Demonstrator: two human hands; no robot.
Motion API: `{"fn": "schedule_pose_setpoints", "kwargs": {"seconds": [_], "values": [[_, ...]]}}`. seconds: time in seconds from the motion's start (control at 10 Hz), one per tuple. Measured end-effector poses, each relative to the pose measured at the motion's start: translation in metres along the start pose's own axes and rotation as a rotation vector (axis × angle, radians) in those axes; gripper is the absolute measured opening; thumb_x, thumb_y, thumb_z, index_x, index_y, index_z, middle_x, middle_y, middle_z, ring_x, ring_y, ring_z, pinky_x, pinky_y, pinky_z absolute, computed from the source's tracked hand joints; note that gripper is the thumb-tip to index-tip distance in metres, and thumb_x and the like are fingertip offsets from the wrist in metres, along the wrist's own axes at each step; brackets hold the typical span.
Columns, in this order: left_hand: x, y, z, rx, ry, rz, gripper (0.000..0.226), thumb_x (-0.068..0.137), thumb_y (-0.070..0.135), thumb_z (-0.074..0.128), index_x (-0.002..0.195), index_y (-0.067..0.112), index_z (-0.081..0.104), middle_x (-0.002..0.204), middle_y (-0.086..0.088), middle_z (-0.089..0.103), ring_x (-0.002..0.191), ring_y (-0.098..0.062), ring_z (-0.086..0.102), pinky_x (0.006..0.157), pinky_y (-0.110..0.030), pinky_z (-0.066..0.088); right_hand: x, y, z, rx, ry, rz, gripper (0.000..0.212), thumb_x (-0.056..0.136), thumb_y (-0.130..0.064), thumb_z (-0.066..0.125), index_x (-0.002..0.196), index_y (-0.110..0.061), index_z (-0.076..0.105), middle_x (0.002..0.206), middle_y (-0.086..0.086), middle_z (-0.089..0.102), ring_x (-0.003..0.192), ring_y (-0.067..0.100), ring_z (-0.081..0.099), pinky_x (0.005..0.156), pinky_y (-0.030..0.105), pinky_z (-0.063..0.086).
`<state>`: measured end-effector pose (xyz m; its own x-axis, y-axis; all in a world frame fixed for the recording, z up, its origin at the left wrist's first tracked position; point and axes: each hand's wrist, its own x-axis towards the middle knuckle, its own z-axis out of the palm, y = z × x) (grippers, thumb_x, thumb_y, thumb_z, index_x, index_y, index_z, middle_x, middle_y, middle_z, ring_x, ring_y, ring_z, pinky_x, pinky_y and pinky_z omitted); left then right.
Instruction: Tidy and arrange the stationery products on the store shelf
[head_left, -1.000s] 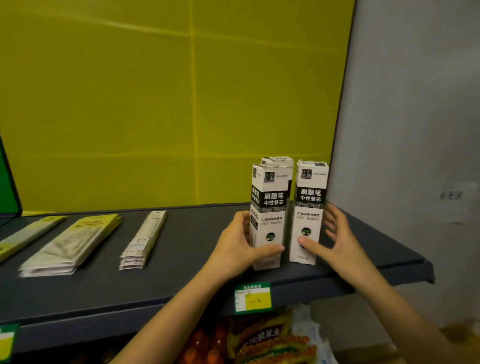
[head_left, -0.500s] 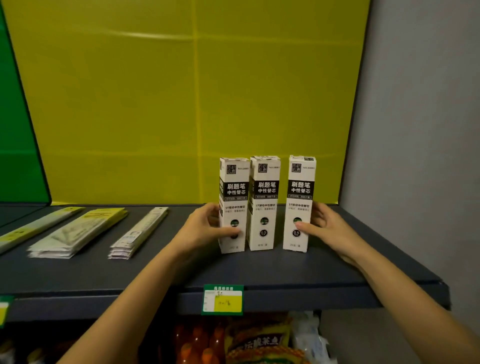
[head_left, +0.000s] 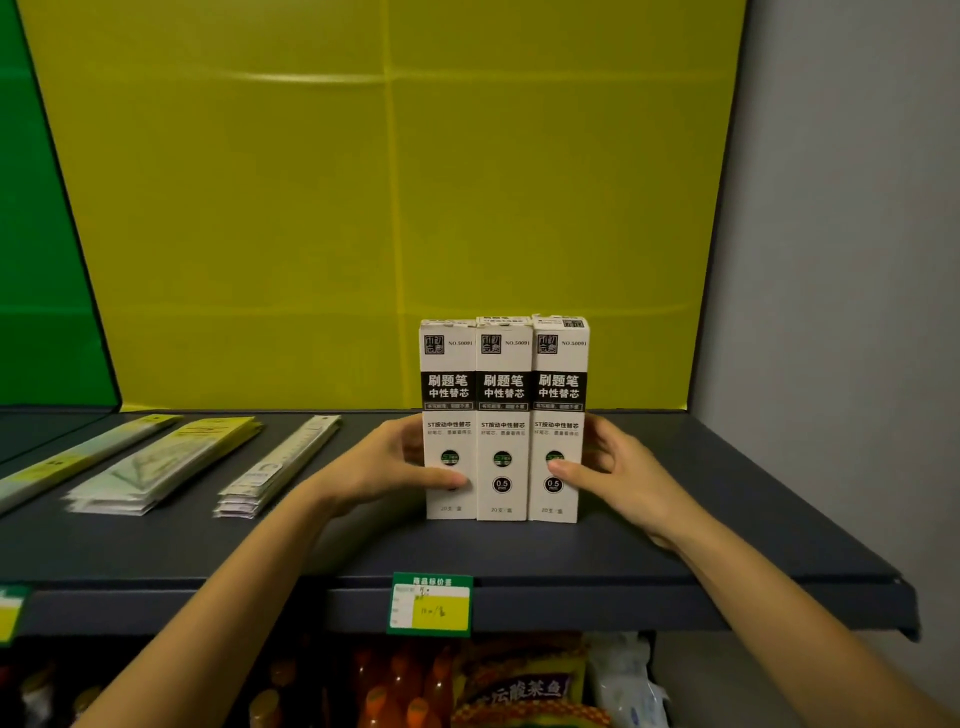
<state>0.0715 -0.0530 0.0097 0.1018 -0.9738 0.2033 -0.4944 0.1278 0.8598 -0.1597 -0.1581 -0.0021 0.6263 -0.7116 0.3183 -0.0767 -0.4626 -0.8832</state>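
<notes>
Three tall white pen-refill boxes with black bands stand upright, side by side and touching, on the dark shelf (head_left: 675, 540): a left box (head_left: 448, 374), a middle box (head_left: 503, 415) and a right box (head_left: 560, 374). My left hand (head_left: 389, 467) grips the left box, thumb across its front and fingers round its left side. My right hand (head_left: 618, 478) grips the right box the same way from the right, thumb on its front. The boxes hide the fingertips behind them.
Three flat stacks of packaged stationery lie on the shelf's left part: one (head_left: 280, 467), a yellow-labelled one (head_left: 166, 462) and one at the edge (head_left: 78, 457). A green price tag (head_left: 431, 605) hangs on the shelf front. A grey wall (head_left: 841, 260) bounds the right. Snack bags and bottles sit below.
The three boxes, spaced apart half a second ago, now stand pressed together in one row between my two hands. The view has come closer and shifted left.
</notes>
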Motion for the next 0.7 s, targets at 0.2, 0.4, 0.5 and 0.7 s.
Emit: {"fn": "schedule_pose_setpoints", "kwargs": {"seconds": [0.2,0.4,0.5,0.7], "values": [[-0.019,-0.003,-0.016,0.003,-0.009,0.003,0.041,0.073,0.000,0.073,0.105,0.022,0.059,0.100,0.016,0.073,0.099,-0.004,0.067,0.078,-0.014,0.052,-0.004,-0.007,0.024,-0.043,-0.012,-0.060,0.043,0.080,-0.019,0.069,0.112,-0.036,0.045,0.108,-0.021,0.058,0.114,0.007,0.055,0.104,0.036,0.043],[-0.023,-0.007,-0.018,-0.001,0.012,0.005,0.044,0.073,0.004,0.074,0.109,0.025,0.058,0.107,0.012,0.071,0.102,-0.004,0.065,0.084,-0.016,0.053,-0.004,-0.005,0.027,-0.004,-0.009,-0.055,0.044,0.080,-0.018,0.068,0.107,-0.044,0.045,0.111,-0.023,0.058,0.117,0.006,0.054,0.109,0.039,0.038],[-0.023,-0.007,-0.017,-0.009,0.025,0.003,0.044,0.073,0.005,0.074,0.109,0.025,0.058,0.109,0.011,0.070,0.101,-0.003,0.066,0.083,-0.015,0.053,-0.005,-0.006,0.028,0.023,-0.025,-0.043,0.045,0.081,-0.015,0.067,0.114,-0.037,0.046,0.113,-0.019,0.059,0.115,0.005,0.055,0.108,0.038,0.040],[-0.036,-0.002,-0.025,0.031,-0.049,-0.090,0.072,0.070,0.019,0.079,0.131,0.019,0.041,0.132,0.003,0.055,0.122,-0.009,0.051,0.100,-0.025,0.042,-0.014,-0.019,0.025,0.046,0.040,0.027,0.068,0.078,-0.018,0.069,0.136,-0.027,0.034,0.135,-0.014,0.046,0.135,0.011,0.036,0.115,0.036,0.028]]}}
